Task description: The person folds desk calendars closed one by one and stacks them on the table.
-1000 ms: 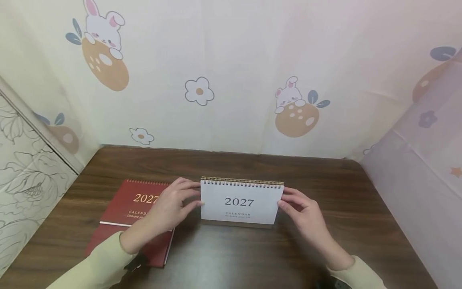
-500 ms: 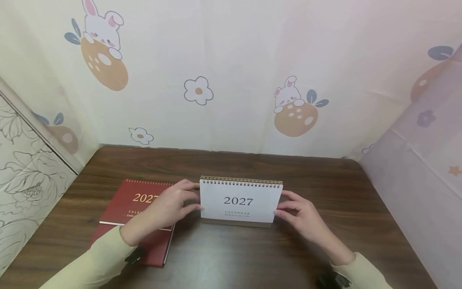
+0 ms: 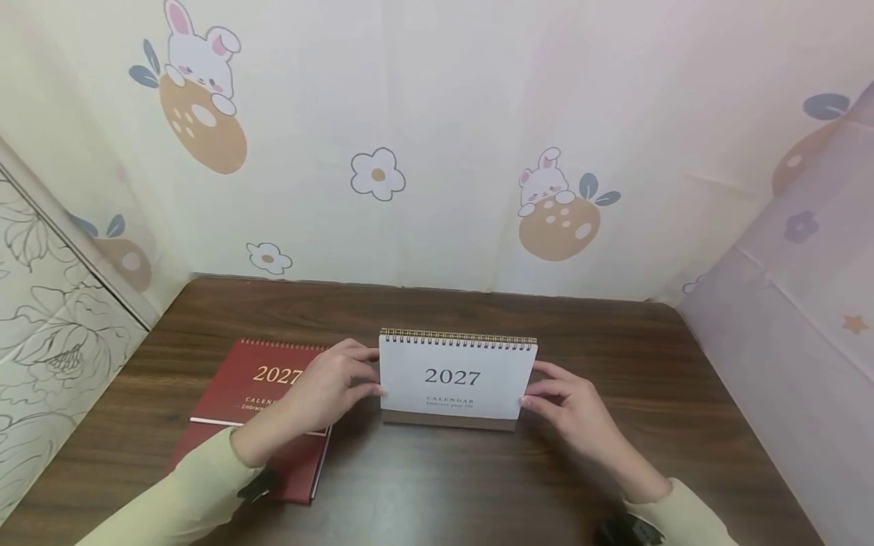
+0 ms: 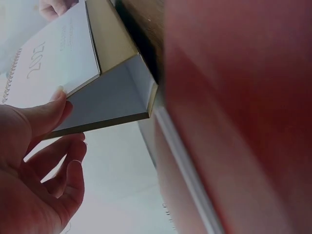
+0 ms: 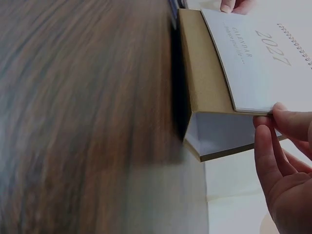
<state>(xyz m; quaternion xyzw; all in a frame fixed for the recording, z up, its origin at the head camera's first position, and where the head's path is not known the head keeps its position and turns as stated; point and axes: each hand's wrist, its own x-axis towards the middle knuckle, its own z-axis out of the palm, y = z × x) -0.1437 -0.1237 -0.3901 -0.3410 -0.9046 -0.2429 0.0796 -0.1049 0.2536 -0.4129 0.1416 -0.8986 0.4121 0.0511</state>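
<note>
A white 2027 desk calendar point(image 3: 451, 379) with a gold spiral along its top stands upright as a tent, mid-table in the head view. My left hand point(image 3: 328, 390) pinches its left side edge, thumb in front and fingers behind. On the opposite edge my right hand point(image 3: 576, 409) holds it likewise, the thumb low on the front pages. Both wrist views show the hollow triangular side of its brown stand point(image 5: 207, 73). Close by on the left, partly covered by my left forearm, lies a red 2027 calendar point(image 3: 225, 383) with a white band across it.
The dark wooden table point(image 3: 437, 485) runs back to a curtain point(image 3: 451, 227) printed with rabbits and flowers. A pale panel point(image 3: 41, 341) with line-drawn flowers borders the left side. More curtain point(image 3: 792, 326) hangs along the right.
My right thumb has slid down the calendar's right edge. The white calendar's top sits slightly higher in view, and more of its brown base shows below the pages. The red calendar stays put.
</note>
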